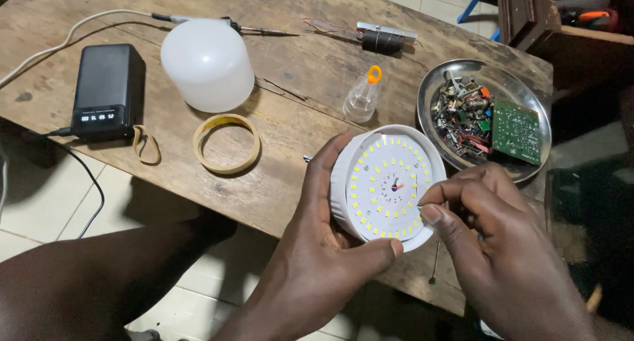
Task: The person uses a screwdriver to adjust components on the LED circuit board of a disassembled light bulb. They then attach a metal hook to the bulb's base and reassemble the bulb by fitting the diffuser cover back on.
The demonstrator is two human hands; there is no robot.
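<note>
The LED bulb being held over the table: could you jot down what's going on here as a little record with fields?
Left hand: left hand cups the white LED bulb body from the side and below
Right hand: right hand pinches at the right edge of the round LED board
Bulb cover: white dome diffuser off, standing on the wooden table
Tools: soldering iron, small clear bottle with orange cap
Parts: metal dish holding scrap components and a green circuit board
Other: black power bank, tape ring
</note>
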